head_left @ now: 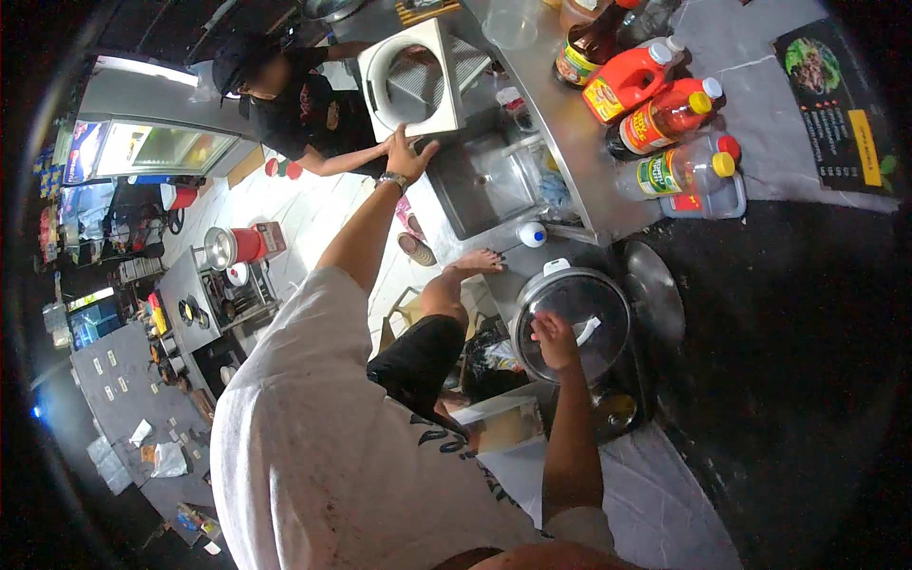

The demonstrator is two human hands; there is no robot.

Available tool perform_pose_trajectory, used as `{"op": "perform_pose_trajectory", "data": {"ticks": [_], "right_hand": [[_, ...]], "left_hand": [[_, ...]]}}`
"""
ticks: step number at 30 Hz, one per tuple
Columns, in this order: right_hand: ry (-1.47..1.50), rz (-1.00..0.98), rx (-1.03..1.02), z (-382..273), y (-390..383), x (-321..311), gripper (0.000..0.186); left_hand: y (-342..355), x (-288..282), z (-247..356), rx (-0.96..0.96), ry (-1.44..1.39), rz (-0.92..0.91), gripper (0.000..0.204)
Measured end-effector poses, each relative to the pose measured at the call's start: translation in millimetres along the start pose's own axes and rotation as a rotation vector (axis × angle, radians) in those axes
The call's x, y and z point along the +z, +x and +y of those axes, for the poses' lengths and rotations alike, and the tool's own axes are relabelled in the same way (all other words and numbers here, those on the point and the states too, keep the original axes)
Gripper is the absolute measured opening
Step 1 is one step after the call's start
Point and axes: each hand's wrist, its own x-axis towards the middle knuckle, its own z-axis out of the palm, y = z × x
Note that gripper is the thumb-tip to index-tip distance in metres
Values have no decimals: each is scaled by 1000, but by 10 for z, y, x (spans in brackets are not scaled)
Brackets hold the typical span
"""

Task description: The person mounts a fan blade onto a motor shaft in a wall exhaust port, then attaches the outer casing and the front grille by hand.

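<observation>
My left hand (pixel 407 160), with a watch on its wrist, is stretched forward. Its fingers grip the lower edge of a white square housing with a large round opening (pixel 439 112). A co-worker (pixel 318 114) in a black shirt and cap supports the same housing, one hand beside mine. My right hand (pixel 554 342) is over a round pot lid (pixel 594 294) with a metal rim, its fingers apart and nothing held. Whether that hand touches the lid cannot be made out. My bare foot (pixel 480 261) is up on the metal surface beside the sink.
A metal sink (pixel 475 190) lies beyond my foot. Sauce bottles and a red jug (pixel 627 84) line the counter at the right. A round metal tray (pixel 655 293) leans by the pot. At the left stand a lit display fridge (pixel 161 147) and a red appliance (pixel 249 243).
</observation>
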Motion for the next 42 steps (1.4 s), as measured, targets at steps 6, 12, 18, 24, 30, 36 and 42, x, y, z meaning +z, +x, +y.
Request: {"op": "perform_pose_trajectory", "data": {"ticks": [6,12,18,24,30,36,42], "right_hand": [[-22,-26,30,-180,-331,-45,39],[13,68,118,-33,-347,-114,37],[-86,68,118,-29,-178,-243,41],[-22,109,137,68,-35,-120,34],[-4,69,25,74,-32,61,31],[137,40,-189,-368,-294,177,27],[35,63,-314,-581,-736,309,33]], "left_hand": [[-177,-195,38,-15,74,13,99],[16,-91,24,-157,155,81,109],[13,155,256,-131,264,-54,125],[-416,307,833,-52,109,-549,105],[-811,390,778,31,219,-423,70],[-1134,-350,1533,122,-137,-447,58],[-1482,-1345,2173,194,-282,-478,39]]}}
